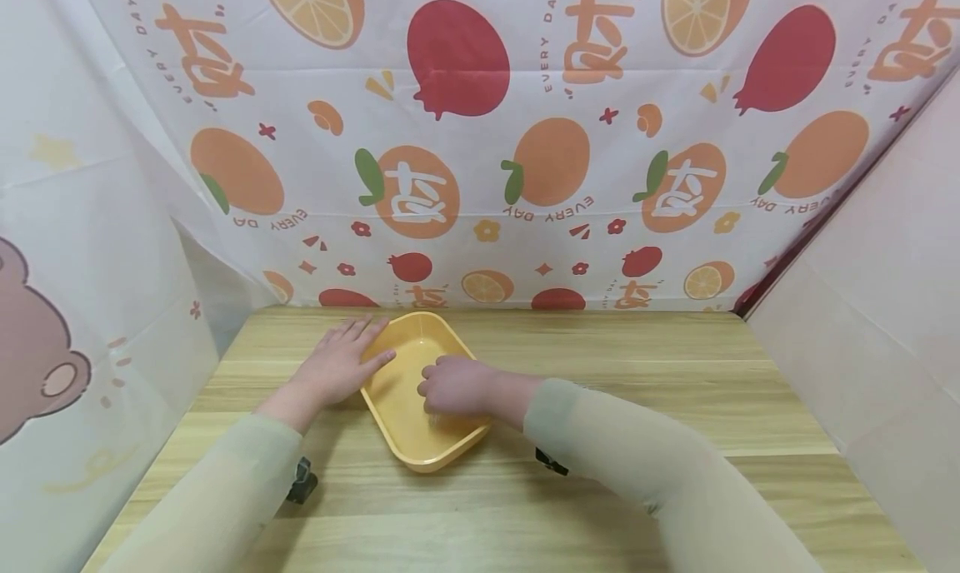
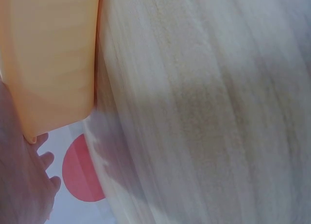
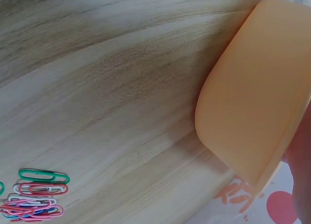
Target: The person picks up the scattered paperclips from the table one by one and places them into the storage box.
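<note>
A yellow plastic tray [image 1: 408, 356] lies at a slant on the wooden table. My left hand [image 1: 341, 363] rests on its left rim, fingers fairly straight toward the far corner, thumb reaching over the inside. The left wrist view shows fingertips [image 2: 46, 160] past the tray's end. Inside the tray, my right hand [image 1: 459, 386] is low, with its fingers curled; whether they hold anything is hidden. In the right wrist view the tray's outer wall [image 3: 252, 83] hides most of that hand.
Coloured paper clips [image 3: 34, 204] lie on the table, at the lower left of the right wrist view; a green paper clip [image 3: 43, 176] is nearest the tray. A fruit-printed cloth [image 1: 465, 256] hangs behind the table [image 1: 600, 348], and pale sheets flank both sides.
</note>
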Demonstrator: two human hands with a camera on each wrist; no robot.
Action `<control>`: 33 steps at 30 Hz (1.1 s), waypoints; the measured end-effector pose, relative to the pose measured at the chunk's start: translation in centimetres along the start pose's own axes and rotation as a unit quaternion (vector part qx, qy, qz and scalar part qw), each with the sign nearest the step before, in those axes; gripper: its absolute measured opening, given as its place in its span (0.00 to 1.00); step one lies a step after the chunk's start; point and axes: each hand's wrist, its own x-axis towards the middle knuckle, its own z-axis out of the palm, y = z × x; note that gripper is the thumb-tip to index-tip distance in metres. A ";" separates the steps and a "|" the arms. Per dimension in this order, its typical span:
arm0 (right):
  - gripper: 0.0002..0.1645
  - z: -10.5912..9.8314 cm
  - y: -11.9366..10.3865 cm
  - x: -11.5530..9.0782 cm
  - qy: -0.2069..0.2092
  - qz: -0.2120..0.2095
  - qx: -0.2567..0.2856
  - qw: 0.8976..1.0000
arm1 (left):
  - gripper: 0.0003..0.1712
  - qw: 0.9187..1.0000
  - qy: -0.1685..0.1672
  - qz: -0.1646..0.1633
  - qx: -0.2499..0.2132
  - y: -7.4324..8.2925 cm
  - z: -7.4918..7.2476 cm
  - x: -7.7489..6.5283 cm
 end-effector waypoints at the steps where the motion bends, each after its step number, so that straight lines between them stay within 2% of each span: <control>1: 0.11 0.0 0.0 0.0 0.000 0.001 -0.001 1.000 | 0.46 1.000 0.000 0.000 -0.001 0.0 0.0 0.0; 13: 0.11 0.0 0.4 -0.6 0.016 0.022 -0.002 1.000 | 0.45 1.000 0.001 0.003 -0.007 0.0 0.0 0.2; 24: 0.11 0.3 0.7 -1.5 0.073 0.045 0.020 0.996 | 0.45 1.000 0.002 0.002 -0.003 -0.1 0.3 0.2; 28: 0.09 0.3 1.1 -2.1 0.108 0.065 0.051 0.991 | 0.46 1.000 0.000 0.003 -0.005 -0.1 0.2 0.2; 33: 0.10 -0.2 1.8 -3.2 0.152 0.092 0.112 0.978 | 0.45 1.000 0.005 0.006 -0.005 -0.1 0.2 0.1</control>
